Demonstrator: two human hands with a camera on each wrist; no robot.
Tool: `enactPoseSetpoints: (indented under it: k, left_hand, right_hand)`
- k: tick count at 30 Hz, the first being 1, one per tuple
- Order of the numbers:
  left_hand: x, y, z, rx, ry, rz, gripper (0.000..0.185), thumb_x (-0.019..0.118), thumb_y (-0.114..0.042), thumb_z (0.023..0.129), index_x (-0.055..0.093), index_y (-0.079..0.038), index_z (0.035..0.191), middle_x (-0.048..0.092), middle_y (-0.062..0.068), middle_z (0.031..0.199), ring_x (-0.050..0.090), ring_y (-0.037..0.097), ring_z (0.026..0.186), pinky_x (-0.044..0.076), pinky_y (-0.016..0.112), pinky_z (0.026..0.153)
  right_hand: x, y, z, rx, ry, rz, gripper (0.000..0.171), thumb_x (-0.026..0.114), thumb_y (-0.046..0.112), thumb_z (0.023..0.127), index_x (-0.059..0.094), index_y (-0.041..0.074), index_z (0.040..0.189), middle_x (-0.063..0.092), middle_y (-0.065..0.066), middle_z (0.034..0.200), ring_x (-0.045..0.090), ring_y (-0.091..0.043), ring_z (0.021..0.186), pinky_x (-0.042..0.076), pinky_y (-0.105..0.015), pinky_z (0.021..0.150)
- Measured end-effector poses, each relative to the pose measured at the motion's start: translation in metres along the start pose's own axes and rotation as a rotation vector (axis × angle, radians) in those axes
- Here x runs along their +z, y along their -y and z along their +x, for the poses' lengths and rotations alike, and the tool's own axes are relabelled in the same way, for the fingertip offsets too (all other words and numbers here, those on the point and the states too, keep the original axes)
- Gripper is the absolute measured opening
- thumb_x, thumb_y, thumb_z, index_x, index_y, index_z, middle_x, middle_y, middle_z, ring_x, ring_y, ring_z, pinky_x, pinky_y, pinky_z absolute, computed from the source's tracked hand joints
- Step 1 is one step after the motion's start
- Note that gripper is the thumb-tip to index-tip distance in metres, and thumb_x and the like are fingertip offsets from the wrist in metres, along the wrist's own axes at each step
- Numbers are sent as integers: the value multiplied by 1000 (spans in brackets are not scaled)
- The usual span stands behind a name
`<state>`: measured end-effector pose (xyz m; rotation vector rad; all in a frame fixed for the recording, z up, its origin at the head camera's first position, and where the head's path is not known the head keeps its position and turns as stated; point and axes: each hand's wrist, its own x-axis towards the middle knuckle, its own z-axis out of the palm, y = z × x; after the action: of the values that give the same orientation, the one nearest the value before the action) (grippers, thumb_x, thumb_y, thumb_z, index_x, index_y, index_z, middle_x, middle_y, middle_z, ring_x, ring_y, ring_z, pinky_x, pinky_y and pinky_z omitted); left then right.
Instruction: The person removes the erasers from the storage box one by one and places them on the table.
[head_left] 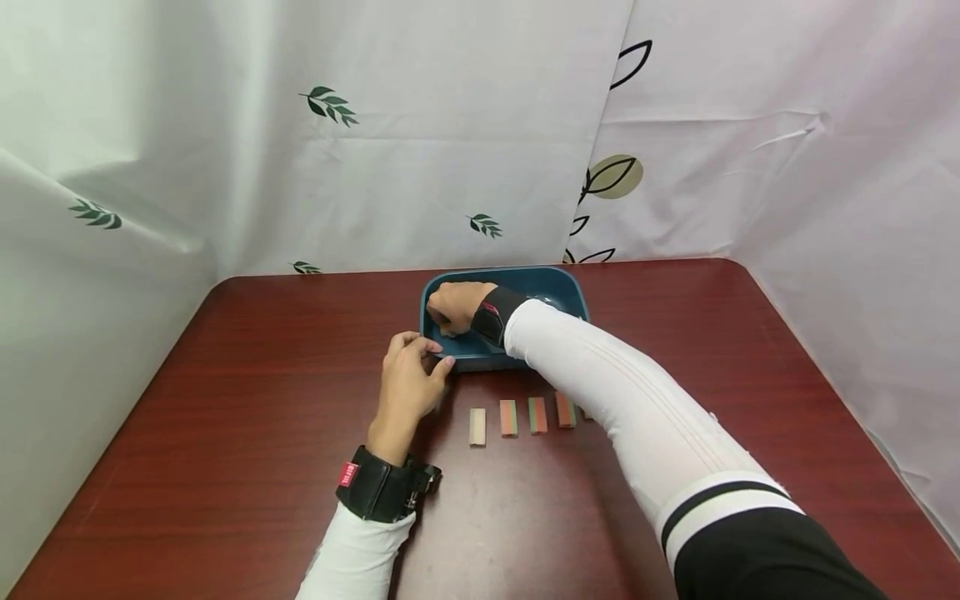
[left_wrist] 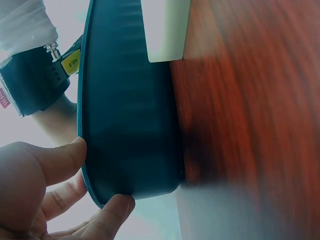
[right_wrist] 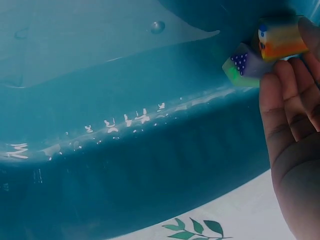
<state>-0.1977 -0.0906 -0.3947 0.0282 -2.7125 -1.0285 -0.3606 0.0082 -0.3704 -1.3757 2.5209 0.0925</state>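
Observation:
A dark blue plastic basin (head_left: 551, 279) stands at the far side of the table. My left hand (head_left: 408, 379) pinches its near left corner; in the left wrist view the fingertips (left_wrist: 120, 202) press the outer wall and rim. My right hand (head_left: 459, 307) reaches down inside the basin at its left end. In the right wrist view, that hand (right_wrist: 295, 115) holds a small orange, yellow and white block (right_wrist: 282, 42) between thumb and fingers. A purple and green block with white dots (right_wrist: 245, 65) lies against it by the fingertips; whether it is also gripped is unclear.
In front of the basin is a row of small blocks: a cream one (head_left: 477, 427), then orange-and-green ones (head_left: 508, 418), partly hidden by the right sleeve (head_left: 637, 392). The reddish-brown table (head_left: 262, 433) meets a white leaf-printed curtain (head_left: 420, 167) behind. The basin's inside looks glossy, with a clear droplet (right_wrist: 157, 26).

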Motion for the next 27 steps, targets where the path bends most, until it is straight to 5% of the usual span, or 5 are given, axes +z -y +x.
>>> enactPoseSetpoints:
  k: [7,27]
  left_hand:
    - [-1,-1,0,10,-19,-7,20,72,-20,89,69,-3,100,50,17,125,53,35,109,45,48,93]
    - [-2,-3,-2,35,-19,4,21,73,-19,88,69,-2,101,50,19,126,51,38,113,44,50,93]
  right_hand:
    - [0,2,-4,15,-1,-1,14,69,20,91,65,12,101,62,0,92,57,-13,80,48,-26,71]
    - [-23,4,-35,41,-78,143,13,66,16,93,63,8,104,60,-3,93,57,-15,81,47,-27,73]
